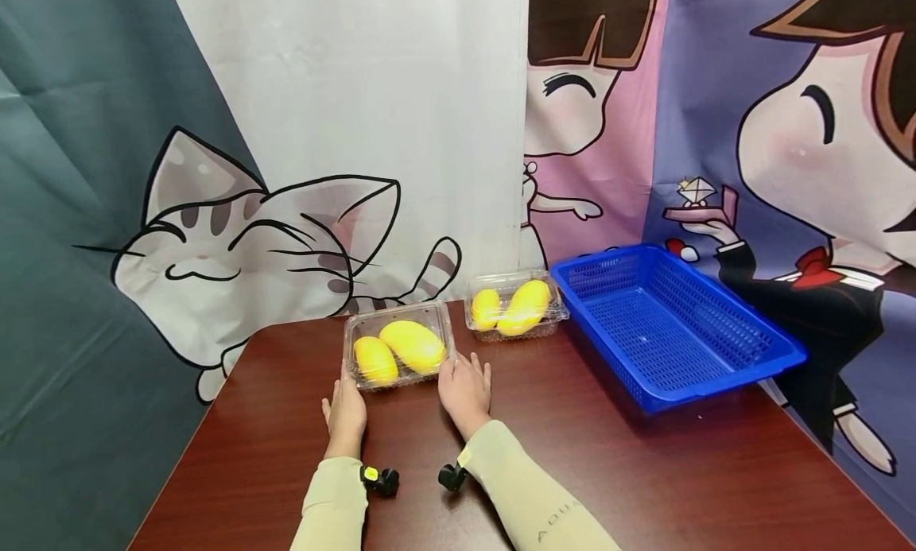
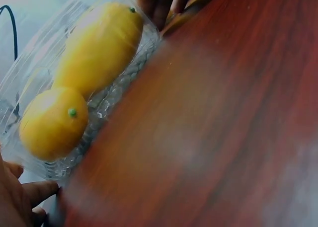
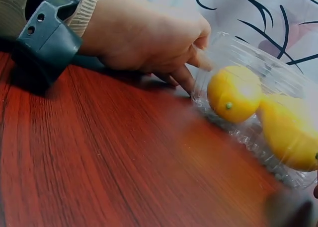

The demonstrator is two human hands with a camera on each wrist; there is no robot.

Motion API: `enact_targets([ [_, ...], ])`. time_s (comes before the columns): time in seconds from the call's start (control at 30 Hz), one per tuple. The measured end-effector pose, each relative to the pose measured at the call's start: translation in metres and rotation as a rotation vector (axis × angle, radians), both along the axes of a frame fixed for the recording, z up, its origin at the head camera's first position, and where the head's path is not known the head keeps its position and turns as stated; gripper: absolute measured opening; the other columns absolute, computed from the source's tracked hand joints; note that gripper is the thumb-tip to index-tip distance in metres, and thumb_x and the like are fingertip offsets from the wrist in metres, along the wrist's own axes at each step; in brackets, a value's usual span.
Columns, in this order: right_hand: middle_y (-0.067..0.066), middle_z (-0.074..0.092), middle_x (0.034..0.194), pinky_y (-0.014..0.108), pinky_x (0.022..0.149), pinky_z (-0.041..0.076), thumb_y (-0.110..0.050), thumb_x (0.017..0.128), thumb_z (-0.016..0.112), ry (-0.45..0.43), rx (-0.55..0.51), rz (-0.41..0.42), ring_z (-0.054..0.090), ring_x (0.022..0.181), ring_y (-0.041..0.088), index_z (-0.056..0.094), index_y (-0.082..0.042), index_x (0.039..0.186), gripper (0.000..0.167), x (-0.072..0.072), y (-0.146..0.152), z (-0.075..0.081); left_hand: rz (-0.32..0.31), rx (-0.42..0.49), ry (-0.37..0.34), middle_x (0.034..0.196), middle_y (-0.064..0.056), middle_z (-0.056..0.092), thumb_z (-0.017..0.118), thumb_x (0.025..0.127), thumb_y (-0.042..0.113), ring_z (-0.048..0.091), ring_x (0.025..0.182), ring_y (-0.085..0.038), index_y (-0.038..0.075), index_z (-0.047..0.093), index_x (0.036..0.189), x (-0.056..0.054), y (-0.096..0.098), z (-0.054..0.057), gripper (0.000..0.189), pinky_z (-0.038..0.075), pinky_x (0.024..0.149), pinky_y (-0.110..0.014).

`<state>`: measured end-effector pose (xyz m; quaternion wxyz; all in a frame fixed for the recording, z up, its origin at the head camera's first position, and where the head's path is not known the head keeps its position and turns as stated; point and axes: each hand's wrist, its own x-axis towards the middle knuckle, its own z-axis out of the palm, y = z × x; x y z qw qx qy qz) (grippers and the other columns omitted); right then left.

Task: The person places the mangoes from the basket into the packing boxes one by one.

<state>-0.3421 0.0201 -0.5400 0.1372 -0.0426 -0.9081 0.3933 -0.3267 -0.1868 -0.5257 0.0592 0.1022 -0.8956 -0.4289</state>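
Observation:
A clear plastic clamshell box [image 1: 401, 382] with two yellow mangoes [image 1: 413, 347] inside sits between both hands near the table's back edge. My left hand [image 1: 347, 408] grips its left end, and the right wrist view shows that hand [image 3: 154, 38] with bent fingers at the box's corner. At the opposite end, my right hand [image 1: 465, 390] holds the box's right side. Dark fingers [image 2: 164, 3] of the right hand show beside the box in the left wrist view. How far the fingers reach under the box is hidden.
A second clear box [image 1: 514, 332] with yellow mangoes stands behind and to the right. Beyond it, a blue perforated basket [image 1: 644, 328] sits at the table's right side. A printed cartoon curtain [image 1: 458, 137] hangs along the back of the brown table [image 1: 544, 440].

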Motion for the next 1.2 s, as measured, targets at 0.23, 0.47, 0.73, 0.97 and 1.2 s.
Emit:
enact_targets([
  [0.23,0.004,0.060,0.143,0.060,0.119,0.013,-0.042,0.111,0.020,0.028,0.038,0.023,0.038,0.145,0.035,0.064,-0.013,0.138,0.059,-0.006,0.001,-0.005,0.018,-0.043,-0.013,0.160,-0.024,0.027,0.003,0.110,0.041,0.013,0.153,-0.039,0.004,0.013,0.162,-0.004,0.005,-0.005,0.064,-0.009,0.119,-0.059],
  [0.47,0.010,0.049,0.152,0.057,0.121,0.009,-0.064,0.104,0.022,-0.024,0.122,0.104,0.030,0.149,0.034,0.048,-0.009,0.151,0.076,-0.012,0.005,-0.008,-0.054,-0.136,-0.003,0.162,-0.023,0.023,0.014,0.109,0.051,0.022,0.150,-0.040,0.006,0.004,0.162,-0.007,0.004,-0.006,0.070,-0.008,0.119,-0.058],
  [0.73,0.009,0.040,0.159,0.056,0.121,0.012,-0.059,0.105,0.029,-0.087,0.294,0.133,0.026,0.151,0.033,0.037,-0.015,0.158,0.069,-0.021,0.008,-0.008,0.075,-0.141,0.122,0.146,-0.032,0.044,0.035,0.108,0.050,0.032,0.138,-0.050,-0.004,0.046,0.146,-0.018,0.003,-0.017,0.067,0.014,0.117,-0.061],
  [0.97,0.010,0.025,0.166,0.057,0.122,0.005,-0.059,0.105,0.025,-0.155,0.376,0.155,0.013,0.154,0.034,0.024,-0.027,0.162,0.065,-0.034,0.013,-0.012,0.094,-0.135,0.194,0.144,-0.025,0.047,0.043,0.107,0.046,0.042,0.131,-0.048,0.001,0.057,0.134,-0.030,0.006,-0.017,0.055,0.022,0.110,-0.064],
  [1.2,0.009,0.024,0.166,0.058,0.121,0.006,-0.060,0.105,0.027,-0.175,0.451,0.156,0.014,0.154,0.035,0.024,-0.028,0.162,0.066,-0.041,0.026,-0.020,-0.028,-0.146,0.100,0.147,-0.014,0.053,0.044,0.106,0.049,0.037,0.139,-0.044,0.009,0.032,0.159,-0.029,0.011,-0.024,0.068,0.012,0.115,-0.062],
])
